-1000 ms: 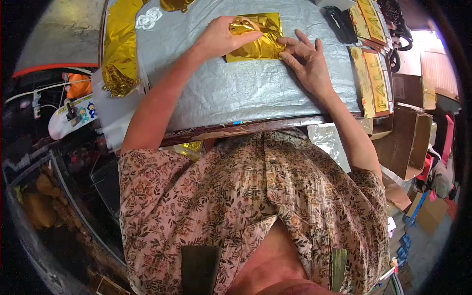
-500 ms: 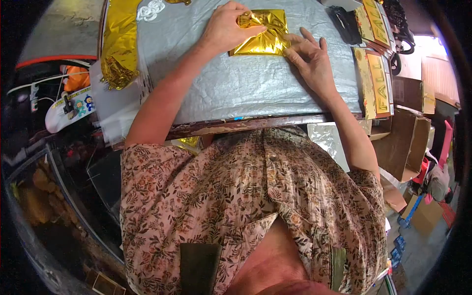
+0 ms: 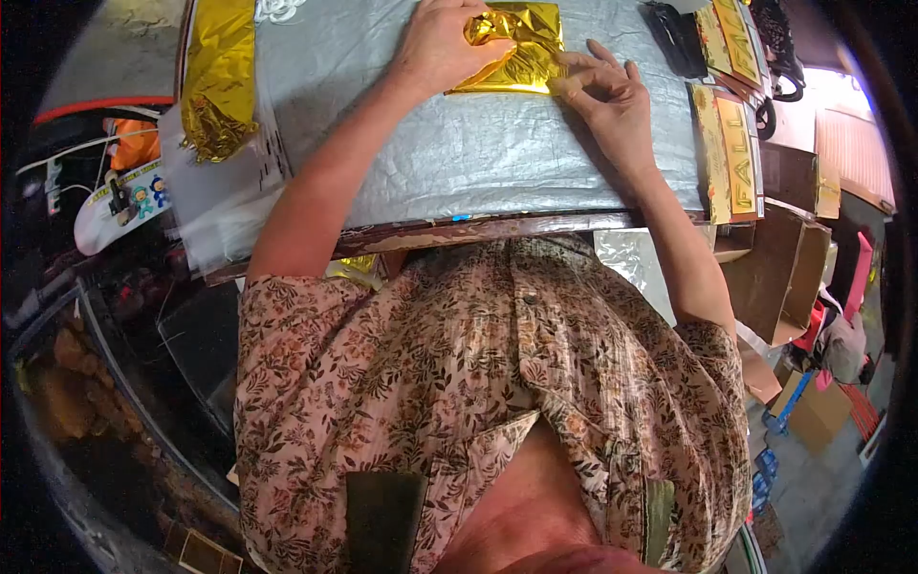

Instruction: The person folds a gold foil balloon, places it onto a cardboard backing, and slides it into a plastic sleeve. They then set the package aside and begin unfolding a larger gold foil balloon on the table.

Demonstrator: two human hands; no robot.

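Note:
A folded piece of shiny gold foil (image 3: 531,65) lies on the silver-grey covering (image 3: 430,172) of the table, near the top of the view. My left hand (image 3: 442,46) is closed over the foil's left side, with the thumb pressed on its crumpled upper surface. Some of the left fingertips are hidden or cut off by the top edge. At the foil's right edge, my right hand (image 3: 614,107) has its thumb and index finger pinched together on the border, while the other fingers stick out loosely.
Long gold foil (image 3: 220,72) hangs at the table's left, beside clear plastic sheets (image 3: 215,206). White rings (image 3: 275,10) lie at the top left. On the right are a black bundle (image 3: 675,40) and signs reading FALL (image 3: 738,163). A cardboard box (image 3: 775,277) stands beyond.
The view has shifted, so the table sits slightly higher. The foil beneath my left hand looks more bunched, and its surface creases differ. Both hands stay at the foil.

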